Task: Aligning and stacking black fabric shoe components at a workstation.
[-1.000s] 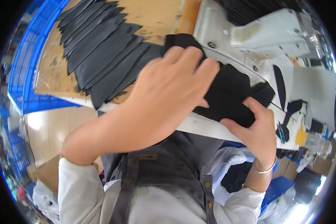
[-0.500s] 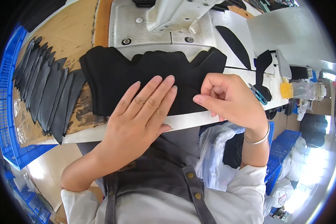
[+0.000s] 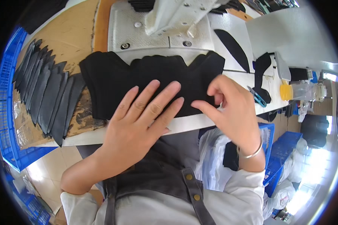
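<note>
Black stack's [image 3: 161, 71] got table edge [image 3: 191, 122] at 6 o'clock, room at 3, looks pretty flat; left hand [image 3: 137, 122] fingers splayed, right hand [image 3: 234, 107] half-curled.

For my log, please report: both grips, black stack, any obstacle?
Left grip spread flat on black stack. Right grip curled at its right side; hold unclear. Nothing else seen on top; teal tool lies to the right.

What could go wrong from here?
Layers of the black pieces might slide under the left hand; their left edges look staggered.
The right hand could knock the teal snips lying close beside it.
A dark grey strip reaches the table's front edge and may get brushed off.
</note>
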Demonstrator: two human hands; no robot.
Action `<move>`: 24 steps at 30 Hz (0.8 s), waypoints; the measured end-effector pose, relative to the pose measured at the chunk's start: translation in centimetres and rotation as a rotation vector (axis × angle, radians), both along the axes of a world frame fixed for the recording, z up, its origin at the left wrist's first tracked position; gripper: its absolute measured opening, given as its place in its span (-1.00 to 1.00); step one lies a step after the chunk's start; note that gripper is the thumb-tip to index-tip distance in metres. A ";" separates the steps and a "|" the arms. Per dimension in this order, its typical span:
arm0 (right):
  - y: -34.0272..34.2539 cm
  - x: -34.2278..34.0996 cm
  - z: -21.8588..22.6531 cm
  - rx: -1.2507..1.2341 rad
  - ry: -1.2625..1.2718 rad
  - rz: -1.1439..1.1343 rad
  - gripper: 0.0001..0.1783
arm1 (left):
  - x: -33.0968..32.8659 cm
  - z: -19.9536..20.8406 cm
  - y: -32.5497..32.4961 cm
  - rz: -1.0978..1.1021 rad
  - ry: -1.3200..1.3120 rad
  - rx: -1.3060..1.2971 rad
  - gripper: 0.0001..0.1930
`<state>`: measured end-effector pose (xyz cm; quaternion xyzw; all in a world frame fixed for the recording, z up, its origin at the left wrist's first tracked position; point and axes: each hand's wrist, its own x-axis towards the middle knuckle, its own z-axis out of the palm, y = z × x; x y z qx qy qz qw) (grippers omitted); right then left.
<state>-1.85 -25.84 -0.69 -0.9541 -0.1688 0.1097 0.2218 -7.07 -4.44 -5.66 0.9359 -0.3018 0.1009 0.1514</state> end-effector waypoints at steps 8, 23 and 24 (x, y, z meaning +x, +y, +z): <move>-1.1 -1.4 -2.1 -0.046 -0.691 0.482 -0.54 | 0.6 1.1 0.2 -0.074 -0.046 -0.054 -0.35; -0.7 -0.9 -3.9 0.500 -0.847 0.261 -0.40 | 0.6 13.2 14.1 0.581 -0.751 0.218 -0.53; -0.9 -1.0 -4.9 0.497 -0.817 0.236 -0.42 | 2.0 13.5 15.6 0.704 -0.738 0.191 -0.52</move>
